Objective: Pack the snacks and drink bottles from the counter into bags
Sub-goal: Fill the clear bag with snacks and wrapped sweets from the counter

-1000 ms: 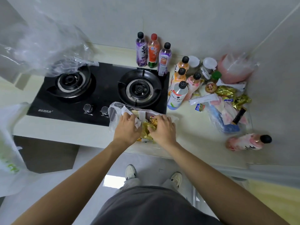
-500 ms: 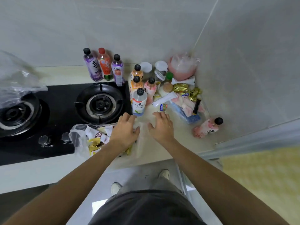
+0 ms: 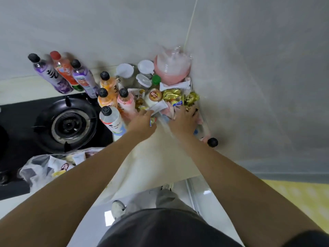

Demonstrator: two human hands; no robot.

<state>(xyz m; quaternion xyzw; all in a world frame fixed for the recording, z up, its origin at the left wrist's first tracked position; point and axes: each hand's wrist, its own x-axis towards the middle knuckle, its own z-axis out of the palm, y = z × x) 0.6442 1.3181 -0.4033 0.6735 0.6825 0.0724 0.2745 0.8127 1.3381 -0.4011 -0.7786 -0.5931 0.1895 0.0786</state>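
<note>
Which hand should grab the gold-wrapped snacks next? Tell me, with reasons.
Right. The right hand already lies on the snack pile, its fingertips at the gold-wrapped snacks. The left hand sits farther left, by the white-labelled bottle.

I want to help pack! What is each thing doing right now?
Left hand: open, reaching into the snack pile.
Right hand: open, spread on the snack pile.
Bottles: upright, capped.
Clear bag: on the stove, holding snacks.
Burner: unlit.
</note>
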